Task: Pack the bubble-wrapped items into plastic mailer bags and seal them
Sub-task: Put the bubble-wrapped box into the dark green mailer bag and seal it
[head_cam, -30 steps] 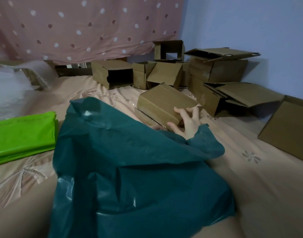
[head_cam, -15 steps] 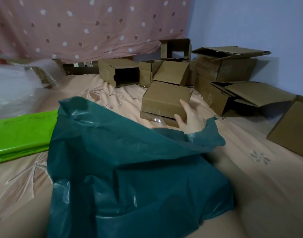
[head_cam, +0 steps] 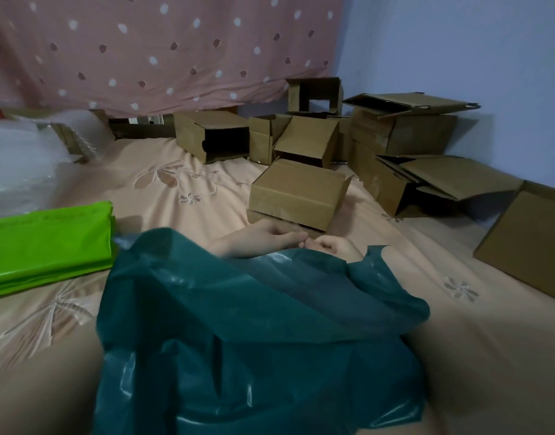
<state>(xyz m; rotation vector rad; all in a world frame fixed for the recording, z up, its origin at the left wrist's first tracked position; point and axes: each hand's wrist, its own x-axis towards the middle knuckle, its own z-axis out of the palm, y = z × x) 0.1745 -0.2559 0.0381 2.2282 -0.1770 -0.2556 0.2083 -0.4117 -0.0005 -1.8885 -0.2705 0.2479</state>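
A dark green plastic mailer bag (head_cam: 254, 334) lies crumpled across the foreground, its upper edge draped over both my forearms. Just past that edge my left hand (head_cam: 263, 238) stretches flat to the right, fingers straight, at the base of a closed cardboard box (head_cam: 298, 196). My right hand (head_cam: 334, 246) sits beside it with curled fingers, its fingertips meeting those of the left. The bag hides the lower part of the right hand. The box rests on the bed, right behind both hands. No bubble-wrapped item shows clearly.
A folded stack of bright green mailer bags (head_cam: 47, 243) lies at the left. Clear bubble wrap (head_cam: 15, 158) is heaped at the far left. Several empty open cardboard boxes (head_cam: 398, 136) crowd the back and right, along the blue wall. A flat carton (head_cam: 527, 240) leans at the right.
My right hand carried the box leftward and down and has let it rest on the bed. My left hand has come out from under the green bag beside the right.
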